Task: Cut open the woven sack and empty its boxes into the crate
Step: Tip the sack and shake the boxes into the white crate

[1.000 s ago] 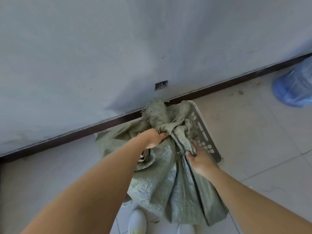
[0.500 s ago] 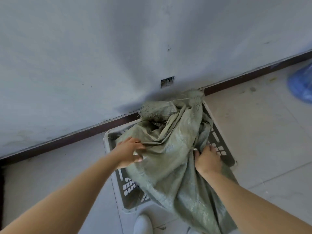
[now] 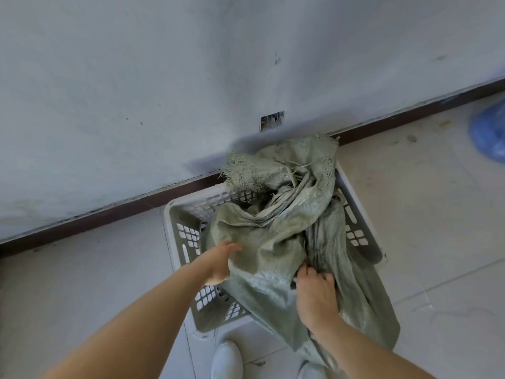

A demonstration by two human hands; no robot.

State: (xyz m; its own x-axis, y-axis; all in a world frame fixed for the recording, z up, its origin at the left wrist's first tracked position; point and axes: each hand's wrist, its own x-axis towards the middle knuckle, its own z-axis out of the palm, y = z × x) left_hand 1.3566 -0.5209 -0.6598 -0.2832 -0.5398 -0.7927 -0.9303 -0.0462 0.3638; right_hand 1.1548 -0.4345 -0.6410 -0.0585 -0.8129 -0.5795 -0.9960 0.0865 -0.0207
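The grey-green woven sack (image 3: 276, 242) lies crumpled over and inside the white perforated crate (image 3: 185, 233) on the floor by the wall. Its frayed end sticks up at the far side of the crate, and its near end hangs over the crate's front right rim down to the floor. My left hand (image 3: 218, 265) presses flat against the sack's left side with fingers extended. My right hand (image 3: 315, 294) clutches a fold of the sack near the crate's front. No boxes are visible; the sack hides the crate's inside.
A grey wall with a dark skirting board (image 3: 109, 214) runs just behind the crate, with a small rectangular hole (image 3: 272, 121) above it. A blue water bottle (image 3: 489, 132) lies at the right edge. My white shoes (image 3: 226, 361) stand in front of the crate on the tiled floor.
The sack has sunk lower into the crate, uncovering its left and far walls. My left hand let go of the bunched top and now lies flat on the side; my right hand shifted lower.
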